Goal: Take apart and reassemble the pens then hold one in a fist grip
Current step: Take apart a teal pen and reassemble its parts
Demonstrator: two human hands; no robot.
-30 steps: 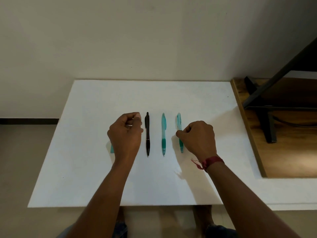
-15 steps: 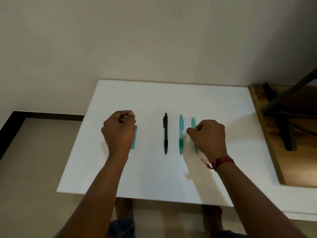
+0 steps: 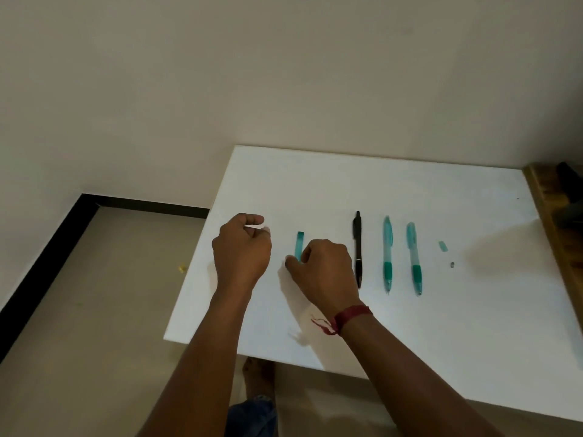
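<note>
On the white table (image 3: 441, 326) lie a black pen (image 3: 357, 247) and two whole teal pens (image 3: 387, 253) (image 3: 414, 257), side by side. Left of them lies a short teal barrel piece (image 3: 299, 245). My right hand (image 3: 325, 274) reaches across the black pen, and its curled fingertips pinch the near end of that piece, hiding it. My left hand (image 3: 241, 250) hovers just left of the piece, thumb and fingers curled together, with nothing visible in them. A small teal cap piece (image 3: 443, 246) and a tiny grey part (image 3: 451, 264) lie to the right of the pens.
The table's left edge is right beside my left hand, with bare floor (image 3: 94, 310) below it. A wooden surface (image 3: 549, 209) adjoins the table on the right. A wall stands behind the table. My foot shows under the near edge.
My right hand left the rightmost teal pen and crossed left to the teal barrel piece. My left hand shifted left off that piece. The view swung left.
</note>
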